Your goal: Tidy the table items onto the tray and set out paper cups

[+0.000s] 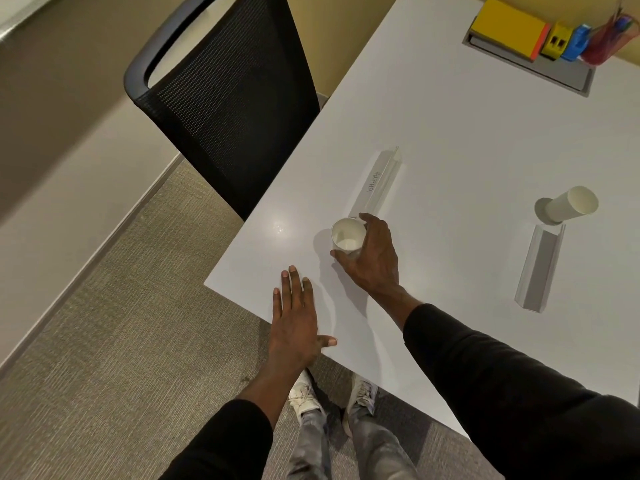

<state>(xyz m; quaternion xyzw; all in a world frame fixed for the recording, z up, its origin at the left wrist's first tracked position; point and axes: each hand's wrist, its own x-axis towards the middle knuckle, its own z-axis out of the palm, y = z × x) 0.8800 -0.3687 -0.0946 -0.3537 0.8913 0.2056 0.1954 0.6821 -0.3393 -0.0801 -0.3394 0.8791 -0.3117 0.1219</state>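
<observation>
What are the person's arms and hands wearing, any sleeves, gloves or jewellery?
Both arms wear long black sleeves ending just above the wrists. The left hand and right hand are bare: no gloves, and no rings, watch or bracelet visible. The fingers show short, unpainted nails.

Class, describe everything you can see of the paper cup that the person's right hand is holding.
The cup is small, white and looks like plain paper, with a rolled rim. It stands upright, mouth up, and appears empty, its pale bottom showing. It sits on the white table near the corner, just before the end of the folded name card marked ALPHA. The right hand wraps its far side, fingers at the rim, thumb low against its wall.
</observation>
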